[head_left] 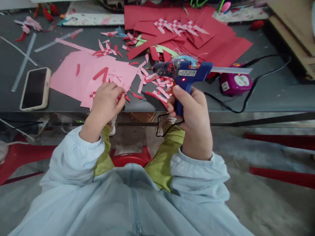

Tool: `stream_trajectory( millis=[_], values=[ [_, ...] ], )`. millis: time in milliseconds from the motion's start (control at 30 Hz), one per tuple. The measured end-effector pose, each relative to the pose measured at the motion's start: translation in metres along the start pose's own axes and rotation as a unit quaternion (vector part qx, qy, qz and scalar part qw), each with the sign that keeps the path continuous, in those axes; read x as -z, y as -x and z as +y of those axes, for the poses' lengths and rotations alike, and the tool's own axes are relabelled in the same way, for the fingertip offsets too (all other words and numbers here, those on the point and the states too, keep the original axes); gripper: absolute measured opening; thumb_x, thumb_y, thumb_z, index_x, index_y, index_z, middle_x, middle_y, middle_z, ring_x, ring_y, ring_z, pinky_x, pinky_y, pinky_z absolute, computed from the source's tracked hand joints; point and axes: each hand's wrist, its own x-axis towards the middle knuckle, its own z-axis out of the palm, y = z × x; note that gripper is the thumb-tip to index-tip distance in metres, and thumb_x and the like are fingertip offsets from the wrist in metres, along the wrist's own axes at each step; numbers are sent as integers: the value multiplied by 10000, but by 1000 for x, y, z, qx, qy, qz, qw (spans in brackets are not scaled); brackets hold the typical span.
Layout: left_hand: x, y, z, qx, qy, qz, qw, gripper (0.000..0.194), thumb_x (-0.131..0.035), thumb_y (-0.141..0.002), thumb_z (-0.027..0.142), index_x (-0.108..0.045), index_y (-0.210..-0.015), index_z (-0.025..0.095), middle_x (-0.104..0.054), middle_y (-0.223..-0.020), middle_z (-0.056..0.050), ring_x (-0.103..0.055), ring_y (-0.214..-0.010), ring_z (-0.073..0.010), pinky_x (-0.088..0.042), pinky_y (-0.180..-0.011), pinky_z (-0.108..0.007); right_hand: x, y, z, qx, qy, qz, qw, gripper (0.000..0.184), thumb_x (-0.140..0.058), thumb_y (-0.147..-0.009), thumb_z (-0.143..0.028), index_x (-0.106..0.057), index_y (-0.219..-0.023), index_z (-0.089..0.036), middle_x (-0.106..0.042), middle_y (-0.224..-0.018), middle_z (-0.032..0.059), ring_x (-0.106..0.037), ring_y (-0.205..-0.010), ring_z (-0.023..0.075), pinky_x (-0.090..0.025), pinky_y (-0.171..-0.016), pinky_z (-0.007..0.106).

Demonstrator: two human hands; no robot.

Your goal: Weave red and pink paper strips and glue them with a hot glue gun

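My right hand (190, 105) is wrapped round the handle of a blue hot glue gun (194, 72), its nozzle pointing left and its small red light lit. A clear glue stick (231, 70) sticks out of the gun's back end. My left hand (107, 98) rests over the pink paper sheets (71, 77) near the table's front edge, fingers curled and thumb close to the index finger. Under and beside it show bits of a red and pink woven paper piece (92, 95); what the fingers pinch is mostly hidden. Cut paper strips (142, 73) lie between the hands.
Red paper sheets (228, 42) with finished woven pieces (176, 26) lie at the back. A phone (35, 88) and spare glue sticks (24, 62) are at left. At right are a purple power socket (235, 83), a black cord (256, 78) and a cardboard box (292, 39).
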Motion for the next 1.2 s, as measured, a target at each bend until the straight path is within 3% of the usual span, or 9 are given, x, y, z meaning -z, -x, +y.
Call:
stream_trajectory(
  millis=[233,600,833,967,1100,1200],
  values=[
    [-10,-9,6,-9,16,7,1000,220,-628,-921,369,-750,-978,194,-683,-914,-73,-603,-959,-261,-487,-940,-434,4,2,-2,6,24,6,1000,439,-652,-816,-667,-559,-857,-240,-513,-548,-56,-459,-401,74,-292,-358,215],
    [-6,-12,8,45,15,-21,999,152,-558,-949,280,-658,-849,226,-747,-953,-64,-673,-927,-232,-509,-797,-358,8,3,-3,4,19,6,1000,471,-644,-804,-702,-563,-840,-239,-512,-567,-41,-462,-413,72,-286,-375,216],
    [1,-9,7,104,46,-10,993,174,-486,-976,342,-614,-979,223,-765,-899,-36,-681,-783,-210,-476,-722,-327,8,2,-2,0,19,16,1000,465,-659,-796,-692,-563,-832,-238,-523,-564,-38,-462,-419,71,-317,-385,214],
    [7,-6,7,101,113,2,988,196,-436,-1003,350,-592,-1014,232,-769,-950,-38,-693,-816,-188,-505,-758,-326,8,1,-1,4,31,7,1000,471,-636,-803,-706,-561,-844,-242,-502,-561,-43,-461,-417,74,-294,-384,216],
    [17,-1,7,98,174,66,978,179,-561,-952,371,-635,-890,220,-755,-938,-38,-683,-849,-174,-532,-787,-316,7,1,0,10,39,9,999,493,-622,-795,-727,-545,-849,-243,-486,-562,-45,-457,-419,80,-274,-380,222],
    [25,4,9,83,244,12,966,152,-702,-832,327,-679,-743,206,-746,-791,-16,-654,-729,-162,-504,-688,-300,7,1,-1,4,39,9,999,490,-633,-790,-719,-547,-848,-240,-485,-565,-44,-462,-423,83,-281,-388,227]
  ],
)
